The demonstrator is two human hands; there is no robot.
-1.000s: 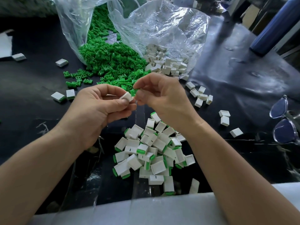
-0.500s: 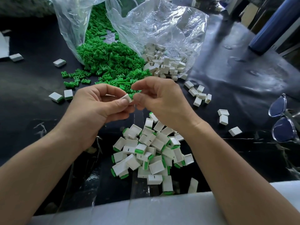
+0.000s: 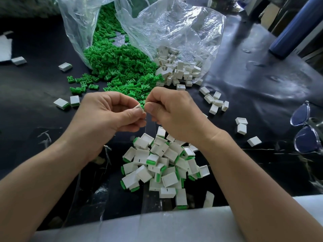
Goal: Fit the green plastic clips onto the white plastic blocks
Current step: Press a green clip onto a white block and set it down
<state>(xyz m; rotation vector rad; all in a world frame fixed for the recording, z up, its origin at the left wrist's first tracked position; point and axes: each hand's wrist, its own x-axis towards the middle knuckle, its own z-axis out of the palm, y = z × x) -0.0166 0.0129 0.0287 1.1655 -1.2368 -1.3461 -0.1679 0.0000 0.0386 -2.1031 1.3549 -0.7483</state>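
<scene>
My left hand (image 3: 106, 116) pinches a small white block (image 3: 139, 107) between thumb and fingers. My right hand (image 3: 173, 112) meets it from the right and pinches a green clip (image 3: 143, 107) against the block's end; only a sliver of green shows between the fingertips. Below the hands lies a heap of white blocks with green clips fitted (image 3: 162, 165). Behind the hands, loose green clips (image 3: 120, 69) spill from a clear plastic bag, and bare white blocks (image 3: 178, 70) spill from a second clear bag (image 3: 174, 30).
Stray white blocks lie left (image 3: 65, 66) and right (image 3: 215, 103) on the black table sheet (image 3: 253, 81). Clear-framed glasses (image 3: 307, 126) rest at the right edge, a blue bottle (image 3: 293, 32) lies at back right, and a white padded edge (image 3: 157, 227) runs along the front.
The fingertips of both hands have closed together, so the green clip sits further against the white block and less of it shows. The hands drifted slightly lower in view.
</scene>
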